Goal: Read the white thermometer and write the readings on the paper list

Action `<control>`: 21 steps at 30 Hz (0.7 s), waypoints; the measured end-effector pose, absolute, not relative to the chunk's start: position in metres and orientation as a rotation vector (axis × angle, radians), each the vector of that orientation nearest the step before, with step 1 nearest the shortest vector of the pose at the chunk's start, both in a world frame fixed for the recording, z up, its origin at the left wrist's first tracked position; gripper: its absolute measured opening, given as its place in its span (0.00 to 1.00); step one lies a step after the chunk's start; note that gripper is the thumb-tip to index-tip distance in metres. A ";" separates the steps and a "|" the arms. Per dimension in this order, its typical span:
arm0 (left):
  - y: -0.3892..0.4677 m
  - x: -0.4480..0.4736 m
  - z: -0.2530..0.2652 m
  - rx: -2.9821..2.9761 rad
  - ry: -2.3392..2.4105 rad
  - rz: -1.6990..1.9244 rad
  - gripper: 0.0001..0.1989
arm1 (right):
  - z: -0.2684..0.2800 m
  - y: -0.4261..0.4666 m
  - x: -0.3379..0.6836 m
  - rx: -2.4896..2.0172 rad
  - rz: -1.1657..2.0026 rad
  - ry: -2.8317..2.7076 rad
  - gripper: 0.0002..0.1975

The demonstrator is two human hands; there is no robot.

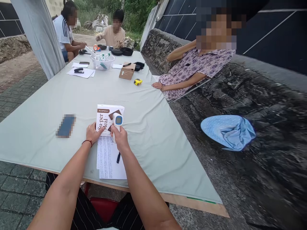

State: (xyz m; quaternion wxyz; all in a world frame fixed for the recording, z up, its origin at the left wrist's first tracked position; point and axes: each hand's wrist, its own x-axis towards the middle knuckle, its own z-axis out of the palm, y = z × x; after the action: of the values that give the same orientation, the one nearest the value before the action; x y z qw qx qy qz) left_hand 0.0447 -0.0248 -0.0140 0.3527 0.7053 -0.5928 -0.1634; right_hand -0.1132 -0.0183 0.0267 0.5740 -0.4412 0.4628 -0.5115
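Through the head view I have both bare hands low over the near part of the cloth-covered desk (153,137). Left hand (94,132), a dark red band at its wrist: pinching the near left side of a white box (105,123) printed "Su-per Meal", thumb over the printed face. Right hand (121,138): closed round the handle of a white-and-blue handheld thermometer (118,120), held before the box's right part, screen toward my camera; screen reading too small to make out. I can't tell whether thermometer and box touch.

Just below the box, on my side: written sheets (105,159), a dark pen (118,157) on them. Left of the box, apart: a dark flat object (66,126), pixelated.

Farther up the desk: yellow tape measure (138,82), brown wallet-like item (127,72), clear basin (96,65) with bottles inside, black stapler (78,70) on paper. Two people sit at the far end; a third, in a floral top (187,70), sits at the right edge. Beyond that edge, a blue hat (227,131) lies on dark stone.
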 end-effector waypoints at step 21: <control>-0.024 0.046 -0.016 1.809 -1.560 -0.391 0.18 | 0.023 -0.018 -0.115 -1.038 -1.187 1.117 0.19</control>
State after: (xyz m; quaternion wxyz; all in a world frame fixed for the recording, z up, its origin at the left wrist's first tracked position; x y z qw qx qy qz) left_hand 0.0461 -0.0237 -0.0158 0.3526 0.6993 -0.6031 -0.1513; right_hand -0.1146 -0.0179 0.0232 0.5683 -0.4421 0.4756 -0.5053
